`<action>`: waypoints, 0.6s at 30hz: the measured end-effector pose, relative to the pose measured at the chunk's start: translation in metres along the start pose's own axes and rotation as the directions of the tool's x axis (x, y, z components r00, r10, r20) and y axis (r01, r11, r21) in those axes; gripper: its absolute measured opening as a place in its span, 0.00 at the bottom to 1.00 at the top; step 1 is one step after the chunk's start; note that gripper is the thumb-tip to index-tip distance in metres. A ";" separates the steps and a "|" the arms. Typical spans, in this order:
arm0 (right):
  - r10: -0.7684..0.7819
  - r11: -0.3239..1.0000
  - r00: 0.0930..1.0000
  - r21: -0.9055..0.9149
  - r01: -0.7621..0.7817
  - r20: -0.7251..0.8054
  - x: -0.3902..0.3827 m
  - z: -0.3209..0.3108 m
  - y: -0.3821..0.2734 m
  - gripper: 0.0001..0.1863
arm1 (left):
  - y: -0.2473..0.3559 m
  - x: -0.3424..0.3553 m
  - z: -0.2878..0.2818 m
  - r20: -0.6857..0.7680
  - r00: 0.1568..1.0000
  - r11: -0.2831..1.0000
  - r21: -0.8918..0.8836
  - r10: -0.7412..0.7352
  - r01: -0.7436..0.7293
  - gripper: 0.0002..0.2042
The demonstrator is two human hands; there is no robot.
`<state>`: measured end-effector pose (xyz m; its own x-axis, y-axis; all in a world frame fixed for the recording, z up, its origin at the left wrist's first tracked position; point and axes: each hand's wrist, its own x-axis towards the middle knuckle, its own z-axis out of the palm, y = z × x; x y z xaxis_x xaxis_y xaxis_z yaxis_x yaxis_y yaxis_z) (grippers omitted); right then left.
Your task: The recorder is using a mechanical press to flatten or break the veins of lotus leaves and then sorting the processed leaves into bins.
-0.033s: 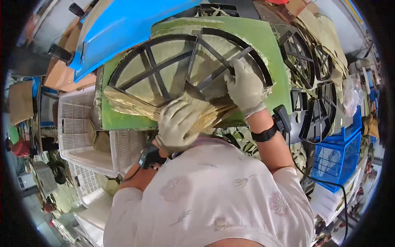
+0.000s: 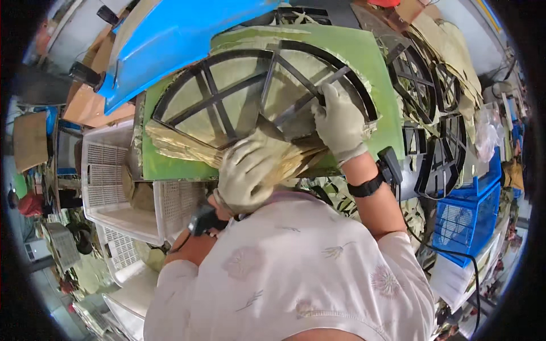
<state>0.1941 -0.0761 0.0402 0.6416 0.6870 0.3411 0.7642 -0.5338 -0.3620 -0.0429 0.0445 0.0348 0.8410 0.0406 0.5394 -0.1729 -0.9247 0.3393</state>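
Note:
Two black quarter-round cutting dies, a left one and a right one, stand side by side, their straight edges meeting at the middle. Crossbars divide each one. They lie on a stack of thin pale olive sheets, which rests on a green cutting board. My right hand, in a pale glove, is closed around a crossbar of the right die. At the near edge, my gloved left hand has its fingers bent over the bunched sheets; its thumb side is partly hidden.
A blue panel slants over the board's far left. White plastic crates stand at the left. More black dies hang or lean at the right, above a blue basket. A black cable runs past my right arm.
The view shifts very slightly. Both hands keep their places on the die and the sheets, and my left wrist looks a little blurred now.

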 end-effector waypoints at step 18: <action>-0.005 0.998 0.996 0.066 -0.001 0.084 -0.003 -0.001 0.015 0.26 | -0.040 0.031 -0.018 0.122 0.959 0.889 0.420 -0.255 0.183 0.11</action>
<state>0.2039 -0.0874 0.0347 0.6301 0.7285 0.2689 0.7576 -0.5006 -0.4189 -0.0190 0.0900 0.0521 0.9133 0.2287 0.3369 0.2155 -0.9735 0.0767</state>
